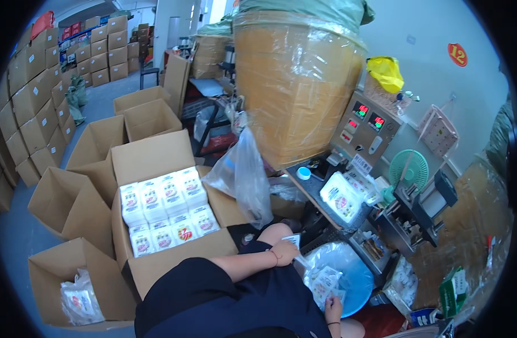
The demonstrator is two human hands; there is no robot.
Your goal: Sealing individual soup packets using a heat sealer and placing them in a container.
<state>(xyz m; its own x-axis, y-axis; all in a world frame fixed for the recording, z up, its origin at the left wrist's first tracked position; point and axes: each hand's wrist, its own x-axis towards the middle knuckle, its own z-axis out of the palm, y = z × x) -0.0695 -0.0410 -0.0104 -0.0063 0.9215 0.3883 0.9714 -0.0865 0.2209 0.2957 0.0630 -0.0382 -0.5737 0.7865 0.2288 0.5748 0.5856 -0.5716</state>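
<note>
My left hand (283,253) is closed on a white printed packet (293,240) above my lap, a thin cord round its wrist. Lower down, my right hand (333,311) reaches over the near rim of a round blue tub (361,287) with a clear plastic liner. Its fingers are bent against the edge of a white packet (338,294); their grip is partly hidden. More flat printed packets (325,279) lie loose in the tub. To my left stands an open carton (150,147) filled with upright rows of similar white packets (169,190).
Several open cartons (67,197) stand on the left, one holding a bagged bundle (81,301). Right of me are a bench with a packet stack (346,197), a metal press (419,208), a control box (366,127) and a green fan (409,169). A plastic bag (244,174) hangs ahead.
</note>
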